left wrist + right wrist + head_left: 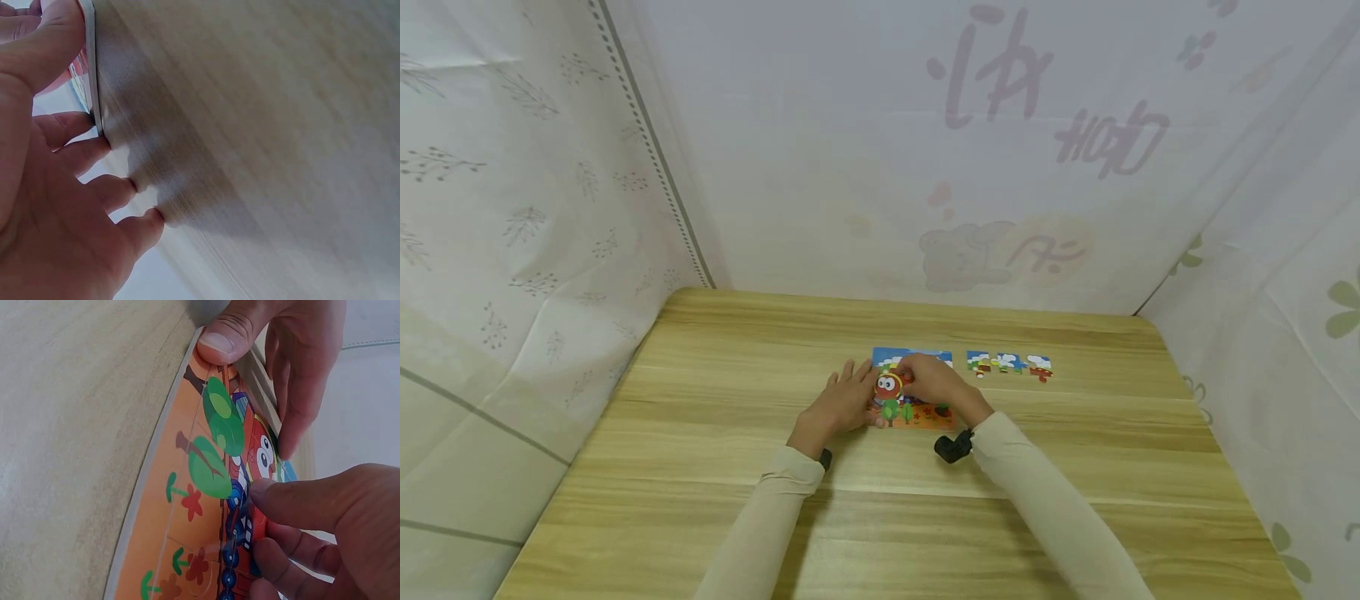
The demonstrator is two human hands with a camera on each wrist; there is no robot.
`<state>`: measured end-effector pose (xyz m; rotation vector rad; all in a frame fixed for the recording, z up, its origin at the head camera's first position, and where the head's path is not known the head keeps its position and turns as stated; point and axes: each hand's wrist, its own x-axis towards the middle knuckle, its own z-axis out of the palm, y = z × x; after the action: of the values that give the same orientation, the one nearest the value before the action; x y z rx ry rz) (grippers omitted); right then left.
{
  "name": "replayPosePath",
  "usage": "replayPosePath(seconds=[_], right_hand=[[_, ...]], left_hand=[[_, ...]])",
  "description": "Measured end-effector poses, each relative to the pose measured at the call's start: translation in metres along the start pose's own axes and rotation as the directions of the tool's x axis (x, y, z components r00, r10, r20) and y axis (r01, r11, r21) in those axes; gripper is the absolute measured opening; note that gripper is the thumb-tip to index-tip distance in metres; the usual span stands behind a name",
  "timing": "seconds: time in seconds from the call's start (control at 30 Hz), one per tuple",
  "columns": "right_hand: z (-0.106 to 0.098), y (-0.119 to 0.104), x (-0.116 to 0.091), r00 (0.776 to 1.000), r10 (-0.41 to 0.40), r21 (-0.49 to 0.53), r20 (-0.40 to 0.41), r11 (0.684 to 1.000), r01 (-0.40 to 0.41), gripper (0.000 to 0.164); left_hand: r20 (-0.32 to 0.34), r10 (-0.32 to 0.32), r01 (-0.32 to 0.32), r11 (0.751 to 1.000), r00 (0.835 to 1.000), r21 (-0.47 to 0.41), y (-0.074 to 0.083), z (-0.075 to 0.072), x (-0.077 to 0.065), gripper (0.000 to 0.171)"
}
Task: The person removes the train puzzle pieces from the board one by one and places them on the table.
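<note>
A jigsaw puzzle (925,418) lies on the wooden table, with a red big-eyed cartoon face, green trees and red flowers on orange ground. My left hand (842,402) rests at its left side. In the right wrist view the left thumb (219,345) presses the board's near corner, while other fingertips touch the board's edge and the table in the left wrist view. Over the middle of the picture, my right hand (938,382) pinches a red puzzle piece (259,526) between thumb and curled fingers; most of that piece is hidden by the hand.
Several loose puzzle pieces (1008,364) lie in a row right of the board. The wooden table (700,467) meets patterned cloth walls (820,167) at the back and sides. A black strapped device (953,447) sits at the right wrist.
</note>
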<state>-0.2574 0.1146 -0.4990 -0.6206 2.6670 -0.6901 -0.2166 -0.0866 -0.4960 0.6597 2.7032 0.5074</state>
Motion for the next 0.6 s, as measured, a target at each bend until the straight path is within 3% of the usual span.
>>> replayPosePath(seconds=[0.6], right_hand=[[0.0000,0.0021,0.0013,1.000,-0.015,0.017,0.007,1.000,0.015,0.026]], left_hand=[[0.006,0.000,0.000,1.000,1.000,0.010,0.0006,-0.0010,0.0005,0.093]])
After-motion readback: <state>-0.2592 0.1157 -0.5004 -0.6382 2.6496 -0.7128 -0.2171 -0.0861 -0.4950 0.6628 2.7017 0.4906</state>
